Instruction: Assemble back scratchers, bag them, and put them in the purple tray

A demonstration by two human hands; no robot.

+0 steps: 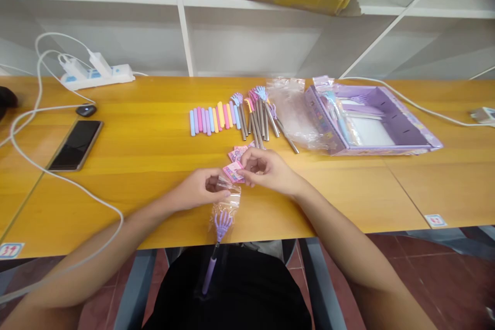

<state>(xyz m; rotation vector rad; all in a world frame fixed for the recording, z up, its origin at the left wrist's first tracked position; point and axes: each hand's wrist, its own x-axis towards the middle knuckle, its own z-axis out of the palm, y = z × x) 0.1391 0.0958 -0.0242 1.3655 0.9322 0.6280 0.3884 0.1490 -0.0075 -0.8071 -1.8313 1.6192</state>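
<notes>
My left hand [204,187] pinches the top of a clear plastic bag [233,197] near the table's front edge. Inside the bag hangs a purple back scratcher [223,225] with a hand-shaped head, a short metal rod and a purple grip reaching over my lap. Between the thumb and fingers of my right hand [266,170] is a small pink printed card [233,171], close above the bag's opening. More pink cards [236,153] lie on the table just behind it, partly hidden by my right hand.
Coloured grips [212,121] lie in a row behind the cards, beside several metal rods with hand-shaped heads [261,113]. Clear bags [296,113] lie next to a purple box [406,113]. A phone [76,145], a power strip [98,80] and a white cable [77,185] are leftward.
</notes>
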